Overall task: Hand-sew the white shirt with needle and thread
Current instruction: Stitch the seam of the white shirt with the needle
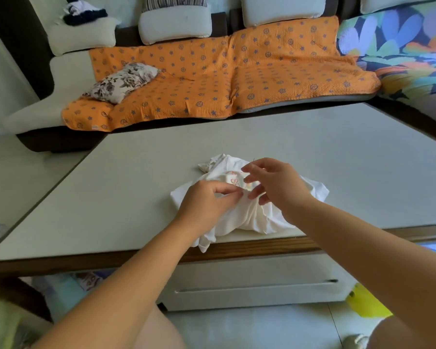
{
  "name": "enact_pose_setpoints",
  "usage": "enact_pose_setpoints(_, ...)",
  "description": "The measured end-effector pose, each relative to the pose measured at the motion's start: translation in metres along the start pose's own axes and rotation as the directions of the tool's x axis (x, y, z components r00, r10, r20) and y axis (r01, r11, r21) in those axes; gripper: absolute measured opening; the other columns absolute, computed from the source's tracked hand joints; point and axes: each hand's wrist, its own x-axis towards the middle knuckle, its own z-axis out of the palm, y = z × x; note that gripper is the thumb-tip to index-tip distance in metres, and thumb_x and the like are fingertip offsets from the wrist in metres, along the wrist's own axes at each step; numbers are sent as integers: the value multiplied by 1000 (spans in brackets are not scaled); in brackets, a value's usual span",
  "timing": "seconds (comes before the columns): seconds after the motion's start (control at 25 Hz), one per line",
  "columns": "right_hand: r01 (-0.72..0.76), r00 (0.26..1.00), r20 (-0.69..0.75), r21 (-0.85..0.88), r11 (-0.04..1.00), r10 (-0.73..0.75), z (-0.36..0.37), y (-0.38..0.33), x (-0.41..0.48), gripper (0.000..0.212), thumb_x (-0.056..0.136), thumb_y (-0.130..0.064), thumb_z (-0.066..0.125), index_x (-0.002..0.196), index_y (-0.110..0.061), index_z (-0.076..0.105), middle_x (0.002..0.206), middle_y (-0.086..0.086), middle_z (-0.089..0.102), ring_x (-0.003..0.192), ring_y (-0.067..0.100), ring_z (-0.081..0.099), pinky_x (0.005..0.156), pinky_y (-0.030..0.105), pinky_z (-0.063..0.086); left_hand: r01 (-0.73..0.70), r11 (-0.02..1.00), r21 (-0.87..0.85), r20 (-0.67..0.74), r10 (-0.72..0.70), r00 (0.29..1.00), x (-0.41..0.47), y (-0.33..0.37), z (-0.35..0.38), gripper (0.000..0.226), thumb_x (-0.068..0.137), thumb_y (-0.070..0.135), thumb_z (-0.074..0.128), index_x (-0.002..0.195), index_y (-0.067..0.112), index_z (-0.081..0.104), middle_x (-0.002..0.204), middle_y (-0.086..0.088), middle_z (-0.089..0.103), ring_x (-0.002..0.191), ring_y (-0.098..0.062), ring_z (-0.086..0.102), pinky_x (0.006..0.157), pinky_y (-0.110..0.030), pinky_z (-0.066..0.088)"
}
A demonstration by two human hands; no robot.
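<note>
The left grip (207, 200) pinches the crumpled shirt (249, 215) on the surface (136, 185); the right grip (275, 185) hovers above, its hold unclear. The red print is unreadable.

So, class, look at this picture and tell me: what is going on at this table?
A person is working on a white shirt bunched at the near edge of a low table. The left hand pinches a fold of the cloth beside some red lettering. The right hand is just above, thumb and forefinger close together as if pinching something too fine to make out.
</note>
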Motion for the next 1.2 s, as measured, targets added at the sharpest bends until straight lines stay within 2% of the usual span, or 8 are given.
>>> enact_pose_setpoints(0.08, -147, 989, 51, 234, 961, 139, 0, -3, 1, 15, 100, -18, 51, 100, -11, 65, 87, 11, 69, 49, 14, 61, 44, 21, 46, 18, 999, -46, 58, -16, 998, 1, -10, 1, 9, 90, 36, 67, 95, 37, 75, 85, 30, 67, 76, 21, 57, 66, 3, 38)
enact_pose_setpoints(0.2, -274, 961, 143, 596, 755, 236, -5, -8, 7, 16, 102, -15, 46, 102, -8, 60, 84, 16, 63, 52, 16, 67, 50, 20, 56, 67, 989, -128, 112, -53, 992, 10, -15, 3, 6, 91, 37, 66, 92, 38, 72, 91, 27, 67, 87, 16, 58, 72, 0, 41)
enact_pose_setpoints(0.44, -207, 966, 56, 751, 627, 252, -21, 12, 28, 15, 101, -14, 49, 108, -8, 61, 56, 9, 58, 58, 22, 70, 56, 27, 60, 116, 957, -266, 118, -87, 989, 34, -28, 15, 10, 94, 30, 64, 97, 33, 74, 99, 19, 73, 98, 7, 63, 85, -10, 46)
enact_pose_setpoints(0.56, -146, 969, -32, 729, 668, 247, -31, 30, 41, 20, 103, -8, 40, 111, -7, 59, 59, 10, 60, 63, 23, 71, 71, 32, 61, 130, 950, -285, 134, -95, 986, 34, -34, 20, 10, 93, 30, 66, 96, 36, 74, 96, 26, 72, 93, 18, 60, 80, -6, 45)
enact_pose_setpoints(0.72, -56, 964, -159, 660, 749, 213, -41, 47, 60, 23, 102, -5, 40, 108, -8, 62, 54, 8, 59, 79, 28, 72, 83, 38, 59, 168, 939, -301, 155, -125, 980, 33, -44, 12, 10, 92, 29, 67, 93, 33, 76, 94, 23, 74, 94, 12, 63, 85, -12, 45)
enact_pose_setpoints(0.96, 87, 898, -436, 291, 953, 52, -58, 49, 72, 24, 100, -12, 47, 101, -22, 69, 75, 10, 64, 95, 22, 72, 91, 31, 55, 157, 938, -308, 206, -95, 974, 34, -43, 6, 13, 92, 25, 65, 92, 30, 77, 94, 16, 76, 95, 4, 66, 85, -11, 48)
enact_pose_setpoints(1.08, 105, 912, -411, 228, 968, -2, -55, 39, 69, 24, 101, -13, 47, 103, -22, 69, 70, 5, 68, 86, 18, 73, 81, 28, 58, 145, 943, -299, 229, -76, 970, 38, -41, 8, 14, 91, 26, 65, 90, 33, 78, 94, 14, 76, 98, -1, 67, 90, -16, 50)
enact_pose_setpoints(1.2, 90, 985, -160, 113, 990, -71, -33, 32, 56, 19, 99, -10, 51, 106, -18, 67, 60, 5, 68, 62, 18, 70, 52, 23, 52, 130, 951, -282, 252, -57, 966, 41, -42, 10, 14, 90, 28, 66, 91, 35, 78, 96, 13, 76, 100, -4, 68, 97, -26, 51)
